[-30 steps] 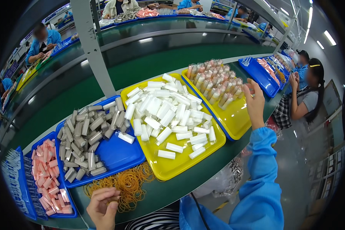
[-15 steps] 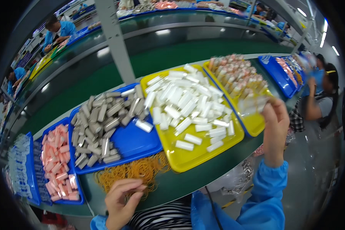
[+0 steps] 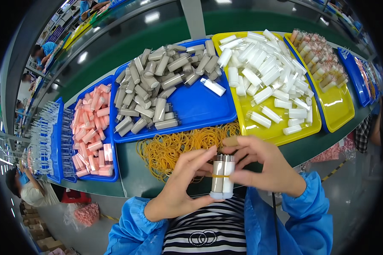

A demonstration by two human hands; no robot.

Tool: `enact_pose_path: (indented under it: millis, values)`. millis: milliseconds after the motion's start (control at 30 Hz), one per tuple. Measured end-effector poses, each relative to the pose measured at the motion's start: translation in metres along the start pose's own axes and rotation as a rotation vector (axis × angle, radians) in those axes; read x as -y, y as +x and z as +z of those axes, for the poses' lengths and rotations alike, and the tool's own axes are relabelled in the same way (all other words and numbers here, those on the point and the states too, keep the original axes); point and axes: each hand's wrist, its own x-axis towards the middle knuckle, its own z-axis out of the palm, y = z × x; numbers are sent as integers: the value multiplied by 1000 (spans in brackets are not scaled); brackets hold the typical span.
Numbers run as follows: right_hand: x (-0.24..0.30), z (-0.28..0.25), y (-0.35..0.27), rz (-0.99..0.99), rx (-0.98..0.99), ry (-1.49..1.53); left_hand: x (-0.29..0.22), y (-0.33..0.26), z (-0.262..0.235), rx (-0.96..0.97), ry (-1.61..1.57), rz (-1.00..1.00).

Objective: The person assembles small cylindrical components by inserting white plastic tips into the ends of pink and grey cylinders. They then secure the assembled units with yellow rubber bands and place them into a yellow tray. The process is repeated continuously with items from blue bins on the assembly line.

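In front of my striped shirt I hold a small bundle of grey and white tubes [image 3: 217, 183] with clear ends, a yellow rubber band [image 3: 222, 175] around its middle. My left hand [image 3: 181, 182] grips it from the left, thumb near the bottom and fingers near the top. From the right, my right hand [image 3: 264, 165] closes on it, thumb at the band and fingers partly hidden behind. A tan finger cot [image 3: 231, 141] covers one right fingertip. Just beyond my hands lies a heap of loose rubber bands [image 3: 170, 148].
A blue tray [image 3: 195, 114] holds grey tubes and one white one. Right of it, a yellow tray [image 3: 281, 138] holds white tubes; another yellow tray [image 3: 338, 112] holds banded bundles. Pink tubes [image 3: 91, 136] fill a blue tray at left. Other people sit at distant benches.
My right hand has come back from the far-right yellow tray to meet my left over my lap. Both now hold the banded bundle. The view has turned downward and to the left.
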Motion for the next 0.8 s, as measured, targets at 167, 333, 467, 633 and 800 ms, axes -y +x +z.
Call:
enact_pose_path:
  millis: [167, 333, 467, 633, 800]
  values:
    - [1, 3, -6, -318, 110, -358, 18, -9, 4, -58, -133, 136]
    - [4, 12, -3, -473, 75, -529, 27, -11, 6, -117, -240, 186]
    - [4, 16, -3, -564, 35, -606, 35, -15, 10, -158, -168, 252]
    - [-2, 15, -4, -666, -8, -653, 31, -16, 10, -153, -78, 315]
    - [-8, 11, 0, -604, 58, -566, 27, -15, 9, -177, 21, 294]
